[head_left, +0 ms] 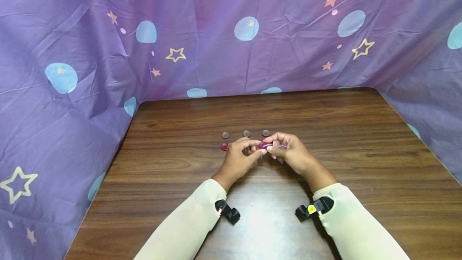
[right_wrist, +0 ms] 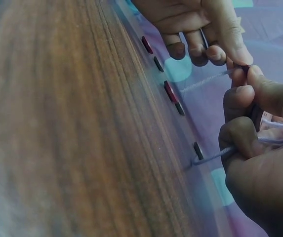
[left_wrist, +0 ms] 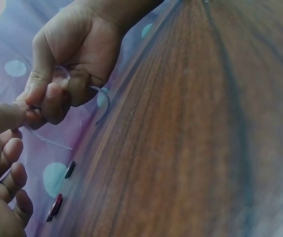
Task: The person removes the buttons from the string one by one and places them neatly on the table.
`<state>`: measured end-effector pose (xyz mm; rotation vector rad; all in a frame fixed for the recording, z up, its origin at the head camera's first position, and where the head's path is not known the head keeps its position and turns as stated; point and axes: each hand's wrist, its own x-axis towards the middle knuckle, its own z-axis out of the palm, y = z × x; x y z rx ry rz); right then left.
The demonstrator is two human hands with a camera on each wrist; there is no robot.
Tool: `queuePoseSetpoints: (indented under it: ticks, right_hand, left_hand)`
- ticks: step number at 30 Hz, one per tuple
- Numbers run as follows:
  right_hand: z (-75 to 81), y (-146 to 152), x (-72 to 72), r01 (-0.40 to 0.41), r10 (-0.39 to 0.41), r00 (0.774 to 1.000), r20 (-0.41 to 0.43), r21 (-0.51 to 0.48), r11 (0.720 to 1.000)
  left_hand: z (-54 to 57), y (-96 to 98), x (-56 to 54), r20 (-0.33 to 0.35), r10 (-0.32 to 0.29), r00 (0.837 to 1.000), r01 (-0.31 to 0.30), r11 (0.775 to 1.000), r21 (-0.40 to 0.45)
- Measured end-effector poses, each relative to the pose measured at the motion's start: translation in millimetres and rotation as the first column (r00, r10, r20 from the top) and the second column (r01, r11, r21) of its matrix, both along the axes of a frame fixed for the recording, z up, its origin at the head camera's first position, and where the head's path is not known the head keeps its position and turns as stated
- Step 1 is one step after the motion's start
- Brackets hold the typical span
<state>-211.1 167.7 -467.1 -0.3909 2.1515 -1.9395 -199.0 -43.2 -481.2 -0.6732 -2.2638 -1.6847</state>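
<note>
Both hands meet over the table around a dark red button (head_left: 263, 145). The thumb and forefinger of my left hand (head_left: 239, 157) pinch its left edge. My right hand (head_left: 295, 155) grips a thin lilac string (head_left: 283, 146) that crosses the button's face, its thumb and fingertip at the button's right edge. In the left wrist view the string (left_wrist: 106, 105) loops through the curled right fingers, with a loose end hanging out. Another string length (right_wrist: 205, 80) hangs below the fingertips in the right wrist view. Fingers mostly hide the button in both wrist views.
Three brown buttons, the left one (head_left: 225, 135), middle one (head_left: 246, 133) and right one (head_left: 265, 133), lie in a row beyond the hands. One red button (head_left: 224, 147) lies left of the left hand; another red button (right_wrist: 169, 92) shows in the right wrist view. Purple cloth (head_left: 216, 63) hangs behind the wooden table (head_left: 162, 196).
</note>
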Motion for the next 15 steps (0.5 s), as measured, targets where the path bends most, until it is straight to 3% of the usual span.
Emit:
queuePoseSetpoints:
  ticks: [15]
  right_hand:
    - [-1.5,1.3,-1.6,0.049,-0.048,0.999,0.01,-0.023,0.999]
  left_hand:
    - [-2.2,-0.4,-1.0,-0.027,0.028,0.999,-0.028,0.999,0.018]
